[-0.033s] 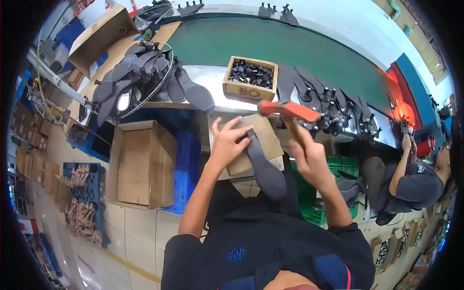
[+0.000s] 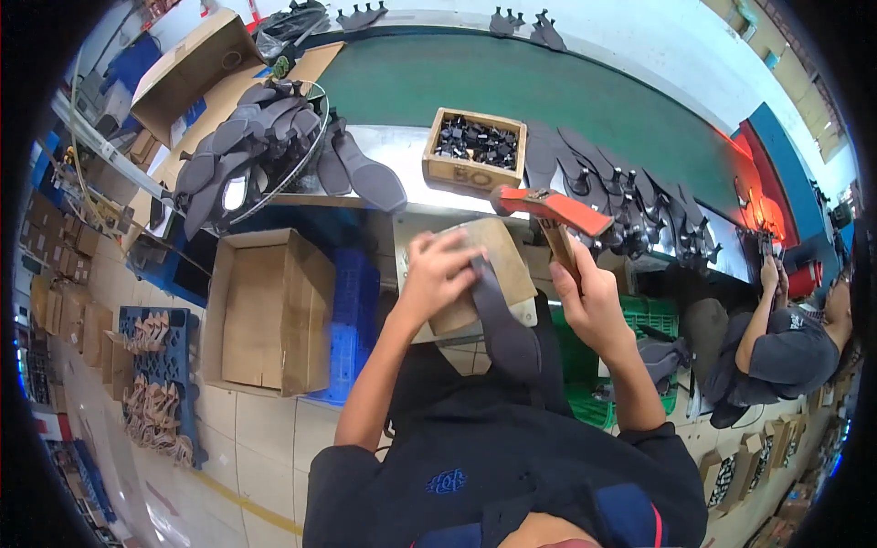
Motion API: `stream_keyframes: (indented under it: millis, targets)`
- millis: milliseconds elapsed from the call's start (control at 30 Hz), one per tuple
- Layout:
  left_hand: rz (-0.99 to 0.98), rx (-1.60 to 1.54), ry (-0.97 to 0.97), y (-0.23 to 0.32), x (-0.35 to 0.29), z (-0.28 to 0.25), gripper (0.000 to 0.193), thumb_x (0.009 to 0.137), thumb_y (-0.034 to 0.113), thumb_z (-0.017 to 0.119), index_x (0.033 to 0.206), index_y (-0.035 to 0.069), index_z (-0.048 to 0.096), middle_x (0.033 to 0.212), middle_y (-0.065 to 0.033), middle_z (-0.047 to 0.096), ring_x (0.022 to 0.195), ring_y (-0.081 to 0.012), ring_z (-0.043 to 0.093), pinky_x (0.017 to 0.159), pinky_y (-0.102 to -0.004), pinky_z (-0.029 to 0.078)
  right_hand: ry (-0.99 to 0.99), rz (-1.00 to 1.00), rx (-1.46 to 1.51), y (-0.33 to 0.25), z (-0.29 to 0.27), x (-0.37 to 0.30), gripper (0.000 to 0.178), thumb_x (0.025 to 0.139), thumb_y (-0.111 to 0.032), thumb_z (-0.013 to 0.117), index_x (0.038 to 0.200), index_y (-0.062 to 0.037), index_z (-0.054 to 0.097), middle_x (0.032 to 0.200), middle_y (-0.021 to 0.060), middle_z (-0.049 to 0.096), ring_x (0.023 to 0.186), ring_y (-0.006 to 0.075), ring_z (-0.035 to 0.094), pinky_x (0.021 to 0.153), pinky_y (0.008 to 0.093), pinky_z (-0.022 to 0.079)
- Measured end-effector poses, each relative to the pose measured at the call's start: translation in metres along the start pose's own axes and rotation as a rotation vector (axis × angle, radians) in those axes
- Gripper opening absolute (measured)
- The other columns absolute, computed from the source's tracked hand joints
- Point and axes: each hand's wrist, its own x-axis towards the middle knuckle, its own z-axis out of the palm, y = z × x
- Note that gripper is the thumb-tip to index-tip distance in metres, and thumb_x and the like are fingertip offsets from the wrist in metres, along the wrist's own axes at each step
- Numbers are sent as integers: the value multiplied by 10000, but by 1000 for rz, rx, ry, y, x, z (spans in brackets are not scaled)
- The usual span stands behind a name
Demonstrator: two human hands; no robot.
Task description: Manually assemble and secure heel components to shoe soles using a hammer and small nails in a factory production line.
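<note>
A dark grey shoe sole (image 2: 512, 342) lies slanted over the tan board (image 2: 504, 245) in front of me, its wide end toward my body. My left hand (image 2: 438, 279) is at its narrow far end, thumb and fingertips against it, the fingers partly blurred. In my right hand (image 2: 596, 310) is the handle of a hammer (image 2: 559, 210), fingers wrapped round it. The orange-red hammer head is raised above the board's right far side, apart from the sole.
A wooden box (image 2: 470, 173) of small black pieces stands beyond the board. Heeled soles (image 2: 630, 205) line the bench at right; more soles (image 2: 247, 151) are piled at left. A cardboard box (image 2: 260, 310) and a green crate (image 2: 644, 315) flank me. A co-worker (image 2: 776, 338) sits right.
My left fingers, spread before, are now closer together and blurred. The hammer has turned slightly, and the sole has shifted a little at its narrow end.
</note>
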Motion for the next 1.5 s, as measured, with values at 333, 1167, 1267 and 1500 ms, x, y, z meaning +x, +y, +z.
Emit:
stream_keyframes:
  millis: [333,1167,1267,1500]
  targets:
    - [-111,-812,-232,121,-56,-42,197,914,158,685,1019,5,750,851,-100,718,763,-145,668,691,-272,502,-417,-411,-356,27,23,3,453,882,-220,679,1296,-52,601,1097,115,622,960,292,607,817,438,476]
    - [-201,-629,51,59,-11,-62,156,931,125,674,1025,10,720,959,-42,729,894,-88,631,799,-255,492,-230,-359,49,-10,-41,26,924,838,-779,470,1242,43,587,1217,185,647,1079,322,649,934,421,497]
    - [-73,-588,324,21,80,-90,270,967,199,647,1162,20,701,1120,-62,697,1019,-115,607,908,-245,463,142,-713,341,-31,-95,12,952,875,-773,399,1257,79,584,1203,203,661,1141,346,622,931,406,511]
    - [-23,559,663,-135,154,-166,547,920,76,611,1403,-102,424,1369,-303,523,1274,-390,535,1085,-382,400,1306,-783,-481,-80,-120,-71,740,948,-359,468,1437,140,226,1521,242,201,1428,177,148,1130,232,115]
